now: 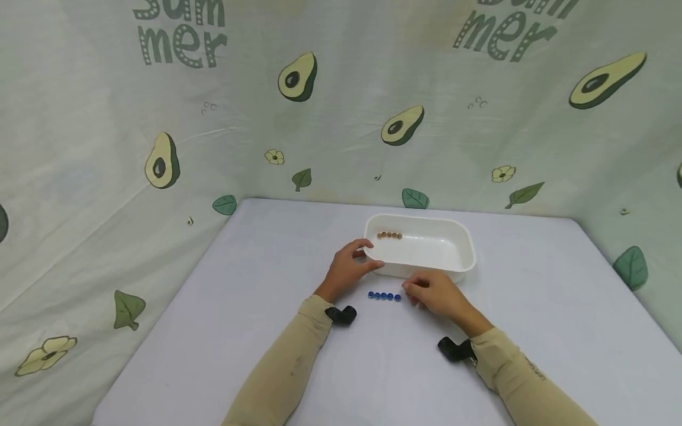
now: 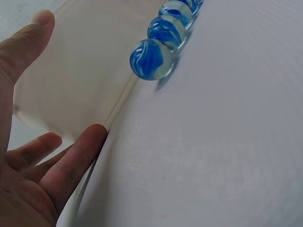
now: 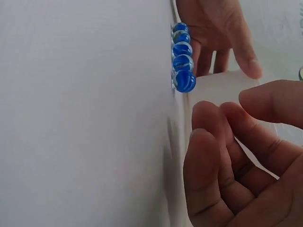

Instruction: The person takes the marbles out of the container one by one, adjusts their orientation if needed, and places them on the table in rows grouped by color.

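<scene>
Several blue swirled glass marbles (image 1: 384,296) stand in a straight row on the white table, just in front of a white plastic tray (image 1: 462,245). My left hand (image 1: 346,269) touches the tray's near left corner, thumb and fingers spread; in the left wrist view its fingertips (image 2: 92,137) rest by the tray's bottom edge. Right of the row, my right hand (image 1: 437,294) hovers near the last marble. Its fingers are loosely bent, with nothing between thumb and fingertips in the right wrist view, where the marbles (image 3: 183,81) are apart from it.
Inside the tray, several amber-brown marbles (image 1: 389,235) form a row near the back left. The white tabletop (image 1: 256,266) reaches back to a cloth printed with avocados (image 1: 298,77) and leaves. Black wrist cameras (image 1: 455,349) sit at both sleeves.
</scene>
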Demonstrator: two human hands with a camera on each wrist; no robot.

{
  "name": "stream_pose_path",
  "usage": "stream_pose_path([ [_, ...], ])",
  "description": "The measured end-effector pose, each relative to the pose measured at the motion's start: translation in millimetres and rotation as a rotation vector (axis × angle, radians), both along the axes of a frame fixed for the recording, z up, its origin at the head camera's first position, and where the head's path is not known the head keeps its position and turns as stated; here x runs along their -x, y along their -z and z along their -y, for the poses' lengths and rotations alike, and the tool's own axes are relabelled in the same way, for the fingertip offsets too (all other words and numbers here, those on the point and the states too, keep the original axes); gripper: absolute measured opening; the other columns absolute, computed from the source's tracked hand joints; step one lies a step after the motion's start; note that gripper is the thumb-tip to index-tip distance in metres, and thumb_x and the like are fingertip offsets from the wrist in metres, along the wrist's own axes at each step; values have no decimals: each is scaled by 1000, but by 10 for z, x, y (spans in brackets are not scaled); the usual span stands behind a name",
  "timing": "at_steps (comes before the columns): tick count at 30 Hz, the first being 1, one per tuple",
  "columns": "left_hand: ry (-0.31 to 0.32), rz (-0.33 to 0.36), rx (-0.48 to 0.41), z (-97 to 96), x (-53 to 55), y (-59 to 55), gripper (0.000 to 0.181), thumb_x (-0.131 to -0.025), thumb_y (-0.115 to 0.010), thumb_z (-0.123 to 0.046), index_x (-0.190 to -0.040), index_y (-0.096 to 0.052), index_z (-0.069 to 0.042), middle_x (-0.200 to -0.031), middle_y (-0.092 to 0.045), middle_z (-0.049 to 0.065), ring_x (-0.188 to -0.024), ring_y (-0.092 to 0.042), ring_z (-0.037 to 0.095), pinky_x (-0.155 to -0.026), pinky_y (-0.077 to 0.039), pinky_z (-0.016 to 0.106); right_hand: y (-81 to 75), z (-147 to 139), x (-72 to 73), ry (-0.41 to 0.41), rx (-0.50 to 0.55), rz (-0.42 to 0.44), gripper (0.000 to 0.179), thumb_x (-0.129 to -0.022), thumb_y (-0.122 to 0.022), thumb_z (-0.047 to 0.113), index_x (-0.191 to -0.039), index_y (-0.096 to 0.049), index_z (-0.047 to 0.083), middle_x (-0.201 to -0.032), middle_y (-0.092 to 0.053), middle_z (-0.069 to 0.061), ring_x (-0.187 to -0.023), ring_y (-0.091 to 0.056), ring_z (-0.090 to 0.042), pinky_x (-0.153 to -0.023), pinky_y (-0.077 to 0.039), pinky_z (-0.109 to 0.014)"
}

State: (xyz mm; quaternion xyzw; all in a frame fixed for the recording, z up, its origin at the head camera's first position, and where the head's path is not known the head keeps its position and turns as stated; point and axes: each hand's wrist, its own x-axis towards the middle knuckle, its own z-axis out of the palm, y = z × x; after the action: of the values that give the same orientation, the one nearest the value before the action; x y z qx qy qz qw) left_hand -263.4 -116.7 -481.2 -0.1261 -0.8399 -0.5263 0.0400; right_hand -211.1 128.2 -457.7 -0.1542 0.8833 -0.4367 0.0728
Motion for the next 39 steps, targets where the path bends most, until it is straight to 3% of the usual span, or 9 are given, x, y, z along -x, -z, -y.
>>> stream_pose_path([
  [10, -7, -20, -20, 22, -3, 29, 64, -78, -82, -55, -126, -61, -18, -140, -55, -2, -120, -60, 22, -91, -52, 43, -94, -86, 13, -22, 82, -17, 21, -99, -66, 23, -101, -74, 3, -86, -70, -8, -75, -65, -25, -61, -54, -36],
  [17, 1, -20, -11, 17, 1, 6, 63, -78, -81, -53, -125, -60, -17, -143, -54, -1, -121, -59, 23, -91, -53, 42, -176, -158, 21, -79, 120, 56, 32, -99, -66, 30, -108, -71, -1, -92, -70, -13, -81, -67, -26, -69, -57, -40],
  [23, 8, -30, -6, 2, -2, 0, 58, -80, -82, -48, -122, -60, -16, -142, -54, 0, -121, -59, 24, -89, -54, 39, -364, -275, 75, -171, 191, 130, 38, -99, -65, 32, -112, -68, -4, -100, -67, -24, -87, -67, -31, -74, -58, -41],
  [27, 21, -30, -3, -10, 8, 5, 53, -80, -82, -47, -117, -60, -17, -141, -54, 1, -120, -59, 24, -89, -54, 37, -455, -363, 117, -185, 227, 137, 35, -99, -66, 27, -117, -66, -3, -105, -65, -28, -90, -67, -36, -75, -58, -41],
  [33, 29, -35, 4, -6, 6, -3, 47, -80, -83, -43, -113, -59, -19, -138, -55, 3, -119, -60, 24, -90, -53, 37, -531, -427, 208, -165, 281, 166, 38, -98, -68, 24, -121, -63, -5, -107, -63, -29, -95, -63, -48, -76, -58, -42],
  [39, 23, -29, -3, -2, 4, -26, 46, -81, -84, -42, -112, -59, -19, -139, -54, 4, -120, -58, 26, -89, -53, 37, -627, -479, 353, -127, 307, 131, 35, -100, -65, 24, -121, -62, -3, -106, -64, -25, -93, -66, -38, -76, -58, -40],
])
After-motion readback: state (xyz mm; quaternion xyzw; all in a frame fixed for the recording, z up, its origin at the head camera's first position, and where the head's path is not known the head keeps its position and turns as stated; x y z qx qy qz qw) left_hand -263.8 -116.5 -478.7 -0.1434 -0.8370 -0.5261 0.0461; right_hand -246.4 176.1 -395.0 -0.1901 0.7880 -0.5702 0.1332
